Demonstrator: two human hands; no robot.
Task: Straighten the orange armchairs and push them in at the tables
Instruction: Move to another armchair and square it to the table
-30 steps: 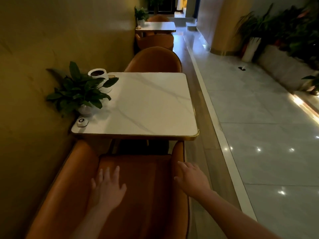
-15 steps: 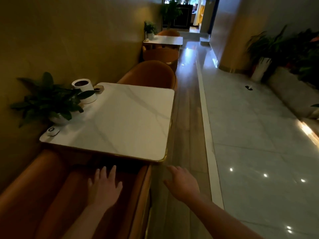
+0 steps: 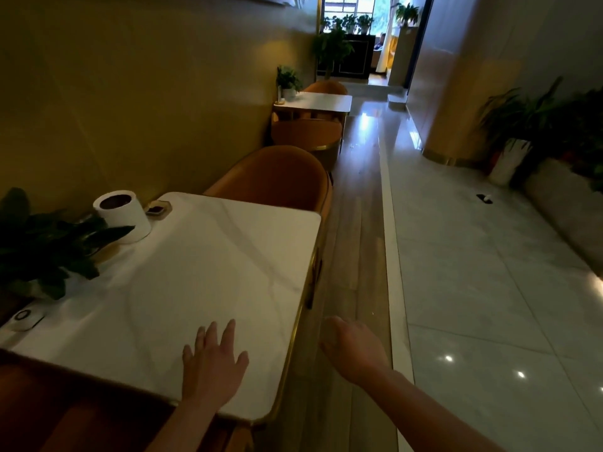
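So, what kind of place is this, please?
Probably a café or restaurant: a white marble-look table with an orange armchair pushed in, the same set repeated further along the wall, and what looks like a call button by the potted plant.

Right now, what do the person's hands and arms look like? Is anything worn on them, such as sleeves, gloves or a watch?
The left hand and the right hand are bare: no gloves. The left forearm and the right forearm show no sleeve, watch or band up to the frame's edge. No ring shows, though the light is dim and the right hand blurred.
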